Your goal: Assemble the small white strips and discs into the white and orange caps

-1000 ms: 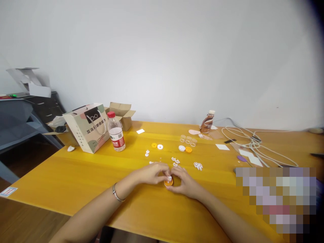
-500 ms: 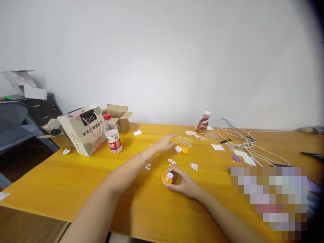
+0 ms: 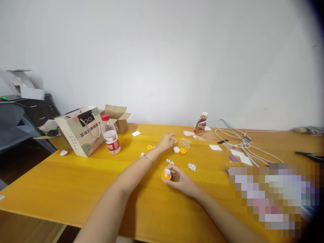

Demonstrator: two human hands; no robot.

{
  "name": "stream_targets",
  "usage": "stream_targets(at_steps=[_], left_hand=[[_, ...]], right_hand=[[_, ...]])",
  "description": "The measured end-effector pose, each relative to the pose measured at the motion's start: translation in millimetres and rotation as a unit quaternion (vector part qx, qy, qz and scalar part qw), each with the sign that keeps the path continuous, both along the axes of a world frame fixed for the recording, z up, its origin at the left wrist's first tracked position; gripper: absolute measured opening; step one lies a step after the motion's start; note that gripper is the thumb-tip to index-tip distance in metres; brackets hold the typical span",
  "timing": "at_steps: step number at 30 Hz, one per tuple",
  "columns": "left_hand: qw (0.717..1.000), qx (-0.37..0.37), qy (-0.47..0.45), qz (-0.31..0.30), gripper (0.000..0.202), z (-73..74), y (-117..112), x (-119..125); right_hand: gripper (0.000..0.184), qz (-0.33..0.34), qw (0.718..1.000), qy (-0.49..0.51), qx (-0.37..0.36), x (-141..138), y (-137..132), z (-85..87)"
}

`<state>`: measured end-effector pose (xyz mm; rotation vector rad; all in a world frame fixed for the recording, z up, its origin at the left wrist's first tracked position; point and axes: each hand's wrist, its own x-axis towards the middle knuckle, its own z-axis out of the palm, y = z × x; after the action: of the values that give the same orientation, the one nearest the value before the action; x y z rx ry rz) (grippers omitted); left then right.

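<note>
My right hand has its thumb and fingers closed around a small round orange base. A little white figure stands on top of that base. Farther away, my left hand is closed at the fingertips on a small clear plastic cover, partly hidden by the fingers. Just right of it lie more clear covers. In front of them are a white disc and an orange disc. White cut-out pieces lie beyond my right hand.
A water bottle, a paper bag and an open cardboard box stand at left. Flat white pieces lie right of centre. A brown drink bottle and tangled white cables occupy the right back.
My left hand has closed its fingers on one of the clear covers, its wrist shifting right. My right hand keeps its hold on the orange base. The view has shifted slightly.
</note>
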<state>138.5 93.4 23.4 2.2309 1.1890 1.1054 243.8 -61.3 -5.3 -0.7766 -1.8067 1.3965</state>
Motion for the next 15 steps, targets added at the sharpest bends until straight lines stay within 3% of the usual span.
stream_targets(at_steps=[4,8,11,15], left_hand=[[0.998,-0.009,-0.055,0.015,0.029,6.1,-46,-42],[0.987,-0.024,-0.156,-0.017,0.027,5.3,-103,-75],[0.986,-0.023,-0.161,-0.039,0.026,1.9,-133,-79],[0.989,-0.038,-0.132,-0.06,0.023,-3.9,-146,-70]], right_hand=[[0.034,-0.05,0.996,0.046,-0.059,-2,9,-8.4],[0.036,-0.076,0.993,0.054,-0.072,-5,13,-10.3],[0.037,-0.077,0.994,0.036,-0.062,-7,12,-7.8],[0.037,-0.062,0.997,0.019,-0.03,-6,10,-4.8]])
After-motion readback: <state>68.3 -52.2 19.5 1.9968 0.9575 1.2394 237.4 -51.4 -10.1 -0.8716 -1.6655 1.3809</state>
